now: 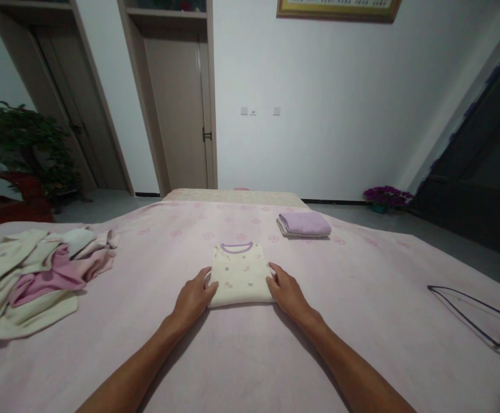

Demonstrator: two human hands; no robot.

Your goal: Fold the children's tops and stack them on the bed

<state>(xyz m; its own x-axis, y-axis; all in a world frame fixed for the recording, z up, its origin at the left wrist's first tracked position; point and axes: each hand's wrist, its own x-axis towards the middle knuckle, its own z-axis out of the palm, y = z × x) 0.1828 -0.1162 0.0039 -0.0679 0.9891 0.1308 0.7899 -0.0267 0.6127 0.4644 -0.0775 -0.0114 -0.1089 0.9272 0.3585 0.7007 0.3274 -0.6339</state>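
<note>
Head view: a folded shirt [240, 278] lies between the two hands, its purple neckline on the far side. Left hand [194, 293] pinches its left edge and right hand [287, 292] its right, thumbs on top, fingers partly curled, small gaps showing. Beyond, to the far right, sits a purple stack [305, 223]; a clothes pile [38, 281] spreads at left.
</note>
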